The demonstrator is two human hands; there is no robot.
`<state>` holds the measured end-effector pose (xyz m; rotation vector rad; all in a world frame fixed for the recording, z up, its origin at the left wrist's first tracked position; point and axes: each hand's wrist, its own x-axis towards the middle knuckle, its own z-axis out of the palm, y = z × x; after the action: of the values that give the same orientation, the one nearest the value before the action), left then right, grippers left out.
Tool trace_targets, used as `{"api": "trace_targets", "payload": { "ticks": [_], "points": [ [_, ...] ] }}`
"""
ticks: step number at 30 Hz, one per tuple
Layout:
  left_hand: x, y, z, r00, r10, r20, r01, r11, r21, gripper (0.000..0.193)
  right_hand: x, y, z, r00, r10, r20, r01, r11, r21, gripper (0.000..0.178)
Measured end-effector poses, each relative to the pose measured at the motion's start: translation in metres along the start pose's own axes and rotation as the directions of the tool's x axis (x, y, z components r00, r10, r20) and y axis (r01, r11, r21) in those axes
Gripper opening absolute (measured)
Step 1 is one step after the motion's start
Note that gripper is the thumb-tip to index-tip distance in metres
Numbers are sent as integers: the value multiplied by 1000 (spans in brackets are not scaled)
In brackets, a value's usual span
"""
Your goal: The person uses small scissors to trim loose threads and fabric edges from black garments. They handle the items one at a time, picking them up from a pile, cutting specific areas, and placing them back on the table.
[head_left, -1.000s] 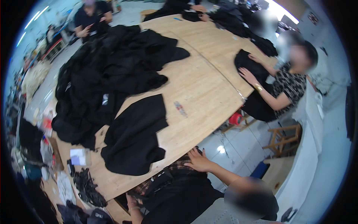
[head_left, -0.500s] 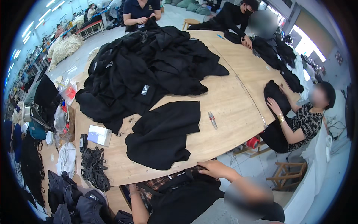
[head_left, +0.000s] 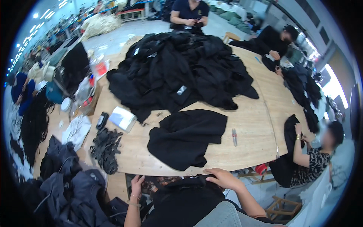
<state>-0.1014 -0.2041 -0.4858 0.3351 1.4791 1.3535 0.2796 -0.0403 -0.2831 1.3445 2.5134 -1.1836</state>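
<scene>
Right hand (head_left: 224, 178) curled over the top edge of the black garment (head_left: 185, 196) in the lap, below the desk (head_left: 249, 125) rim; left hand (head_left: 137, 185) open against its side; best gripped at both edges, drawn taut and lifted evenly.

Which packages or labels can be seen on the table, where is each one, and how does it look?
Flat package: left part of the table, rectangular, white and pale blue.
Sewn-in label: front of the black garment pile, small, pale grey.
Red-and-white package: table's far left corner, blurred.
</scene>
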Motion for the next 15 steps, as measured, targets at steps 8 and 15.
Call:
{"api": "trace_targets", "payload": {
  "ticks": [8, 15],
  "points": [
    [-52, 27, 5, 998, 36, 48, -49, 949, 310, 27, -6, -7, -17, 997, 75, 34, -79, 984, 159, 47],
    [-55, 54, -21, 984, 97, 150, -176, 394, 902, 30, 36, 102, -67, 765, 462, -449, -390, 887, 248, 38]
  ]
}}
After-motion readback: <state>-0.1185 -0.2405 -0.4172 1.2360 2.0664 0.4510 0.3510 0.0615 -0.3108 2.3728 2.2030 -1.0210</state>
